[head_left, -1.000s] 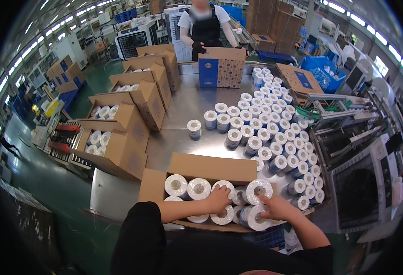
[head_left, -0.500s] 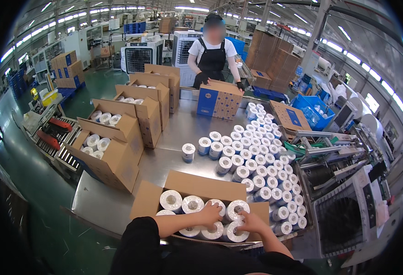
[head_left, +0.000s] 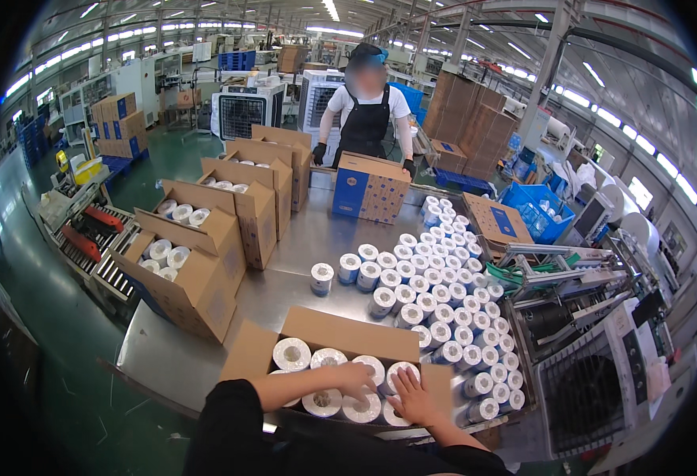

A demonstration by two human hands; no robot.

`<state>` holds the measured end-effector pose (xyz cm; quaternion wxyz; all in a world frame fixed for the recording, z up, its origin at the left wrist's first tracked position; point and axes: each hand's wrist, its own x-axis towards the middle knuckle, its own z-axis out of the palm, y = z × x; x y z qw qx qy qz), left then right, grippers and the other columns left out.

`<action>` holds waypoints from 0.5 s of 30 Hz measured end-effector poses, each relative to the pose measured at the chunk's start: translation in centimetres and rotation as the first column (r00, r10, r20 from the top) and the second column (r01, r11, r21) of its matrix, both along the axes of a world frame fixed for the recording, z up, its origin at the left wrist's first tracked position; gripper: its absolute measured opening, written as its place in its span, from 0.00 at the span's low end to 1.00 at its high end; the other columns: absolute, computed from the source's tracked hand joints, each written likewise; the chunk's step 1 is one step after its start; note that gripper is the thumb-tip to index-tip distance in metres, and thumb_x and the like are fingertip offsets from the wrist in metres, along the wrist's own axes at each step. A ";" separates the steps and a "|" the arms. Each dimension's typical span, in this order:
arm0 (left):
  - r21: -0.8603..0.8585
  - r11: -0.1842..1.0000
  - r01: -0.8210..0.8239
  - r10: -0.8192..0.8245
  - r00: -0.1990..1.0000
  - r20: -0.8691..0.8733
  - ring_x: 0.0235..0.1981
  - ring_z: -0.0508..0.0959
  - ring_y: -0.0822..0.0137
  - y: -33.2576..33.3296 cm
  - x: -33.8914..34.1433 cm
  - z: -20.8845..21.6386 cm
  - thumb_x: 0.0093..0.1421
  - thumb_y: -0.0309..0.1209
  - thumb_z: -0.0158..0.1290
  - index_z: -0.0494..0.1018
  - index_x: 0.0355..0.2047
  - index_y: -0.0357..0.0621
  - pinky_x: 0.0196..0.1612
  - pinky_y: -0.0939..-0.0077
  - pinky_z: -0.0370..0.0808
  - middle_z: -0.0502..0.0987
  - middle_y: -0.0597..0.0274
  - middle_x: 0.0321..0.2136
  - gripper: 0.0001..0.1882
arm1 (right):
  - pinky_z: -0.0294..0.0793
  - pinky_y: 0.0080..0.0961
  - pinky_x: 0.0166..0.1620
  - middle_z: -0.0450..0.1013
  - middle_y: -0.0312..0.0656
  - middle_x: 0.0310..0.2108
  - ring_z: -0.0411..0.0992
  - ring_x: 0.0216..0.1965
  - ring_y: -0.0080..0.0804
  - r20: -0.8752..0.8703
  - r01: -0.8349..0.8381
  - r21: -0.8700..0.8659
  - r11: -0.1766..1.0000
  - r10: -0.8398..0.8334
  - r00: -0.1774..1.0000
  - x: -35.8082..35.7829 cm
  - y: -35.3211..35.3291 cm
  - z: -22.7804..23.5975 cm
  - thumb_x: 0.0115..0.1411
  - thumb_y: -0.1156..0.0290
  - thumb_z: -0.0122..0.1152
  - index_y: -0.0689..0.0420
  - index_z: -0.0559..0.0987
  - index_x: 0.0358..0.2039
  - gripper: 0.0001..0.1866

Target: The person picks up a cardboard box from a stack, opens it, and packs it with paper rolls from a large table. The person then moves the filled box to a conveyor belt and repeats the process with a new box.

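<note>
Directly before me stands an open cardboard box (head_left: 340,327) with its flaps up, holding two rows of white paper rolls (head_left: 291,354). My left hand (head_left: 354,380) reaches over the middle of the rows, fingers extended and slightly blurred, touching the roll tops. On the right end of the box, my right hand (head_left: 416,401) lies with spread fingers over a roll (head_left: 401,376). Neither hand has a roll gripped. To the right of the box, many blue-sided rolls (head_left: 441,313) stand upright in a dense group, and a single roll (head_left: 321,278) stands apart at their left.
Several open boxes (head_left: 194,285) filled with rolls line the left of the metal table (head_left: 285,274). Across it, a co-worker (head_left: 364,119) rests one gloved hand by a closed blue-and-brown box (head_left: 371,190). Machinery (head_left: 562,274) borders the right; a roller conveyor (head_left: 99,262) is left.
My right hand has flattened, its fingers spreading over the rolls; my left hand has shifted slightly left. The co-worker has taken one hand off the closed box, which sits slightly nearer me.
</note>
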<state>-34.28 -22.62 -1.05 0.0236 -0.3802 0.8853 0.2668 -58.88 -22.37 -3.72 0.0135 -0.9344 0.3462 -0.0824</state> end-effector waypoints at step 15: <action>-0.029 0.127 -0.992 0.991 0.128 -0.030 0.40 0.77 0.51 13.4 14.8 8.3 0.43 0.52 0.60 0.69 0.48 0.42 0.45 0.63 0.72 0.77 0.48 0.38 0.37 | 0.69 0.33 0.26 0.72 0.47 0.16 0.73 0.19 0.38 0.086 0.536 0.445 0.717 -0.631 0.771 -7.1 -4.1 5.3 0.44 0.51 0.65 0.61 0.79 0.21 0.22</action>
